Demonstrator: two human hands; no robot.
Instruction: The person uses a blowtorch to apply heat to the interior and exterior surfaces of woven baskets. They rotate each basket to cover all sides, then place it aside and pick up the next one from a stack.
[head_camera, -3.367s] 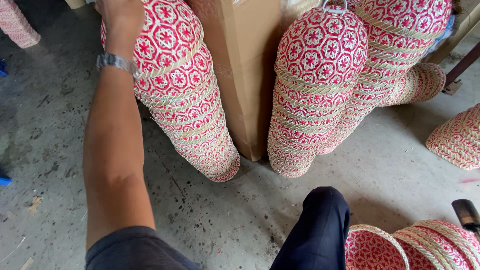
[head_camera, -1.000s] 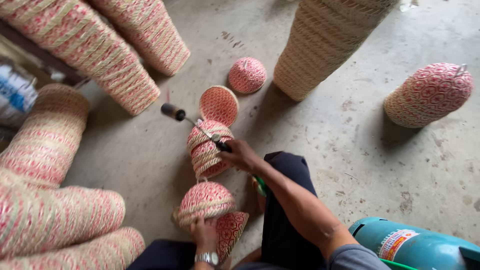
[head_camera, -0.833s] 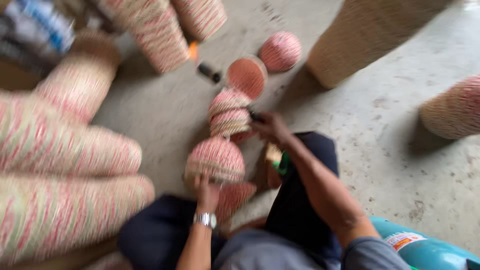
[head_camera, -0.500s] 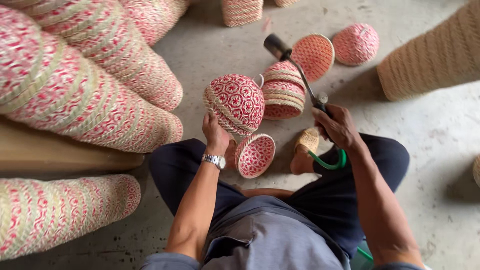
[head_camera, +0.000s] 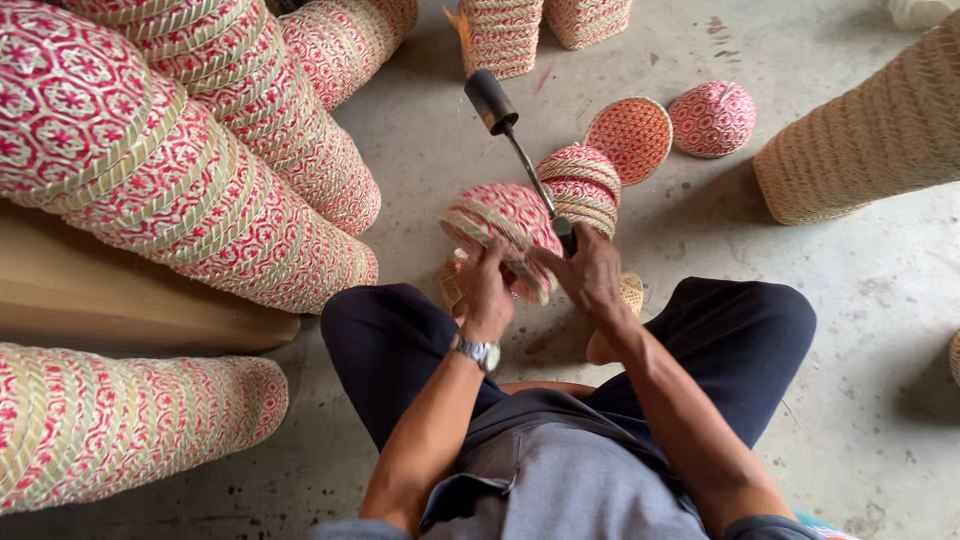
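**Both hands busy over one woven basket**

My left hand (head_camera: 487, 290) is curled tight around the rim of a red-and-white woven basket (head_camera: 500, 225), held above my knees. My right hand (head_camera: 590, 275) is closed on the handle of a black-headed hammer (head_camera: 500, 110) lying across the basket. A small stack of baskets (head_camera: 580, 185) sits just behind

Dark navy trousers (head_camera: 400, 350), grey short-sleeved shirt (head_camera: 560, 470) w/ sleeves ending above elbows. Silver metal wristwatch (head_camera: 478, 350) on left wrist. Forearms bare, left hand (head_camera: 487, 290) & right hand (head_camera: 590, 275) ungloved.
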